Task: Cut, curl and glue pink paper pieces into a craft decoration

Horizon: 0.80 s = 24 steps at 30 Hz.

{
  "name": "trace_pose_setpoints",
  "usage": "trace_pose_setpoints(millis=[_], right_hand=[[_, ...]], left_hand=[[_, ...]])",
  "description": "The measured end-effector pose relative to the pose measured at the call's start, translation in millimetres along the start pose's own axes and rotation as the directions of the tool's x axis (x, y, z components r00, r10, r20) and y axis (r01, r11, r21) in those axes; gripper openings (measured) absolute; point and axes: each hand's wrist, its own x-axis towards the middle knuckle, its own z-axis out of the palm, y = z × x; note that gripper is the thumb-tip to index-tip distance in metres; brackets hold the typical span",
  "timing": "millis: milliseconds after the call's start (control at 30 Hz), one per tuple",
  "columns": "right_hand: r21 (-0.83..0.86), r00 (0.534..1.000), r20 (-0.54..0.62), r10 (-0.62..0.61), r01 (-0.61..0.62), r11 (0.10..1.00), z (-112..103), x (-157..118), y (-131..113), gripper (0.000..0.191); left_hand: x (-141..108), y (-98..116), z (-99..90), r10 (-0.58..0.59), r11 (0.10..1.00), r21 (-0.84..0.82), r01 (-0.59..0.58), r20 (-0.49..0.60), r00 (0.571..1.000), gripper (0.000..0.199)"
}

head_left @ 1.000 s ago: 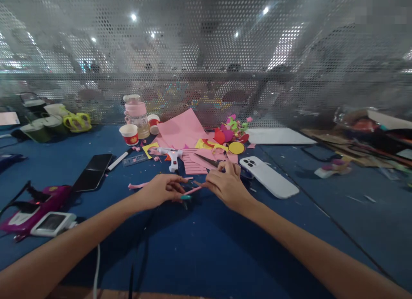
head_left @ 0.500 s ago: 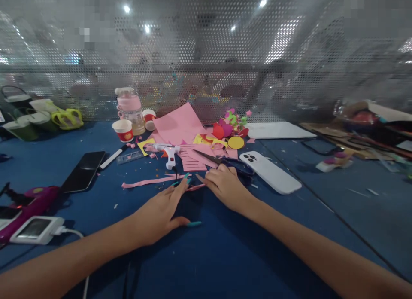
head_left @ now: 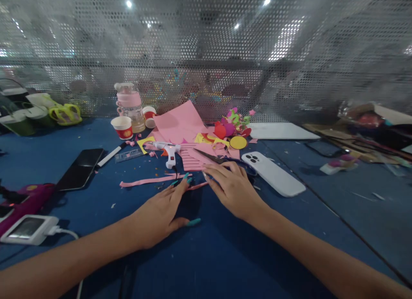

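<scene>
My left hand (head_left: 161,213) rests on the blue table, thumb spread away and fingertips on a thin pink strip (head_left: 144,181). To its right, my right hand (head_left: 233,185) is over the strip's right end, its fingers stretched out just in front of the dark scissors (head_left: 210,156). Whether its fingertips touch the strip is hard to make out. Beyond both hands, a white glue gun (head_left: 171,153) lies against a pink sheet with dark lines (head_left: 192,162). A larger pink sheet (head_left: 182,120) is behind them.
A white phone (head_left: 273,174) lies right of my right hand, and a black phone (head_left: 80,169) at the left. Paper cup (head_left: 122,128) and bottle (head_left: 130,108) stand at the back. Colourful paper shapes (head_left: 229,128) are piled behind the scissors. A power strip (head_left: 28,200) sits far left.
My right hand has shifted slightly right, and its fingers have lifted and straightened. My left hand has stayed nearly in place. The view has moved a little.
</scene>
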Motion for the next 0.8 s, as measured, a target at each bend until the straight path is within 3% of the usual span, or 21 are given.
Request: trace_pose_setpoints(millis=[167, 400, 633, 800], right_hand=[[0.09, 0.994, 0.07, -0.087, 0.08, 0.993, -1.9, -7.1, -4.6, 0.038], [0.168, 0.965, 0.203, -0.164, 0.131, 0.977, 0.7, -9.9, -10.5, 0.057], [0.161, 0.968, 0.24, -0.069, 0.03, 0.987, 5.5, -10.0, -6.5, 0.057], [0.139, 0.963, 0.262, -0.059, 0.023, 0.99, 3.7, -9.2, -8.7, 0.059]], left_hand=[[-0.1, 0.4, -0.5, 0.01, 0.999, 0.052, -0.011, 0.023, 1.0, 0.07], [1.2, -2.9, 2.4, 0.06, 0.998, 0.005, -0.059, -0.046, 0.997, 0.067], [0.9, -4.4, 4.5, 0.052, 0.999, -0.013, -0.053, -0.071, 0.996, 0.065], [1.3, -3.4, 4.4, 0.06, 0.998, 0.014, -0.059, -0.063, 0.996, 0.066]])
